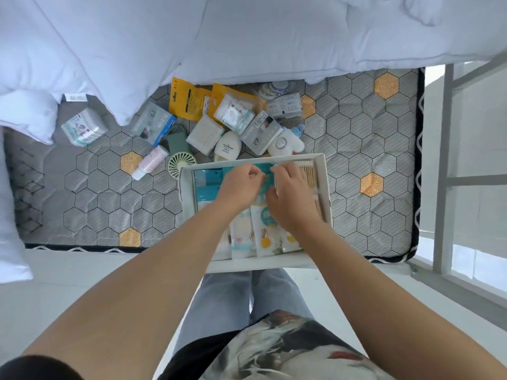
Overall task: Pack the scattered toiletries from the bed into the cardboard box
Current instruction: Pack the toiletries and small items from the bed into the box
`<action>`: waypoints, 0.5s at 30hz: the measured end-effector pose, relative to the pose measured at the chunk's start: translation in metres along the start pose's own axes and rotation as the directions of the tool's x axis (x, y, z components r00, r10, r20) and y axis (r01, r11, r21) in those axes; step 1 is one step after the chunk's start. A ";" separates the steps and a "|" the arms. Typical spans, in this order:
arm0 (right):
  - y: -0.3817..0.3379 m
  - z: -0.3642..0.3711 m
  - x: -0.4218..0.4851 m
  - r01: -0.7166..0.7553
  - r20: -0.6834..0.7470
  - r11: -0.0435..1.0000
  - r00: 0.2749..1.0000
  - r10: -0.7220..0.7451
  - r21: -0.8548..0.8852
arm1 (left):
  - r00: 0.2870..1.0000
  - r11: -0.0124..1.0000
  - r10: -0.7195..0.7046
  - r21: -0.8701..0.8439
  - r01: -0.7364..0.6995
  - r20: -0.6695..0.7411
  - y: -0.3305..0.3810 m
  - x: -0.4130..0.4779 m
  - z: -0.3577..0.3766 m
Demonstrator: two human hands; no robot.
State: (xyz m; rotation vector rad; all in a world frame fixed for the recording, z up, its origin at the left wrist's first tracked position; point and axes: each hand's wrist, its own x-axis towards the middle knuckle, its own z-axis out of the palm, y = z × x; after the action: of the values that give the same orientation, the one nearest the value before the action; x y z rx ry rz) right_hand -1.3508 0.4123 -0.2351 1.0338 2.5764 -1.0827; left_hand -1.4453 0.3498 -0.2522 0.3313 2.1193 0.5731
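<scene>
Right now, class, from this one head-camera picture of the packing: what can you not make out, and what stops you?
1. Head view: whether the left hand and right hand grip the teal packet or only press it; knuckles cover the fingertips.
2. Middle of the box: under both wrists.
3. Round things by the quilt: partly under it.
4. Print on the yellow cards: too small.
</scene>
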 end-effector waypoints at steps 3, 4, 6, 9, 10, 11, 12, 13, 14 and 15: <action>-0.022 0.003 0.018 0.078 0.019 0.997 0.997 -0.078 0.012 | 0.995 0.994 0.013 -0.105 -0.024 -0.099 -0.009 0.011 -0.033; -0.029 0.006 0.023 0.100 0.037 0.995 0.994 -0.100 0.004 | 0.990 0.992 0.008 -0.122 -0.025 -0.138 -0.014 0.016 -0.044; -0.041 0.013 0.036 0.129 0.080 0.991 0.989 -0.128 -0.013 | 0.981 0.996 -0.003 -0.093 -0.015 -0.193 -0.027 0.027 -0.066; -0.057 0.025 0.056 0.141 0.129 0.989 0.982 -0.134 -0.042 | 0.980 0.999 -0.033 -0.013 0.031 -0.197 -0.048 0.048 -0.089; -0.062 0.029 0.062 0.141 0.147 0.989 0.980 -0.132 -0.053 | 0.983 0.998 -0.049 0.022 0.054 -0.180 -0.055 0.055 -0.094; -0.066 0.032 0.069 0.141 0.163 0.988 0.978 -0.128 -0.067 | 0.986 0.995 -0.067 0.062 0.077 -0.155 -0.059 0.063 -0.098; -0.069 0.036 0.078 0.137 0.175 0.987 0.977 -0.121 -0.083 | 0.989 0.991 -0.078 0.102 0.091 -0.127 -0.063 0.072 -0.100; -0.070 0.040 0.087 0.125 0.183 0.987 0.977 -0.106 -0.098 | 0.992 0.985 -0.086 0.140 0.099 -0.095 -0.066 0.081 -0.102; -0.071 0.043 0.097 0.105 0.187 0.989 0.979 -0.083 -0.107 | 0.994 0.981 -0.085 0.171 0.096 -0.071 -0.068 0.090 -0.103; -0.072 0.046 0.107 0.078 0.188 0.990 0.981 -0.055 -0.114 | 0.995 0.976 -0.082 0.199 0.092 -0.055 -0.070 0.099 -0.103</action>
State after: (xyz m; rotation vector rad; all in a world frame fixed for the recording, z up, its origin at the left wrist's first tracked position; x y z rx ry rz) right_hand -1.4828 0.4022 -0.2696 0.7853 2.5077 -0.9736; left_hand -1.5881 0.3043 -0.3056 0.3381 2.2301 0.3187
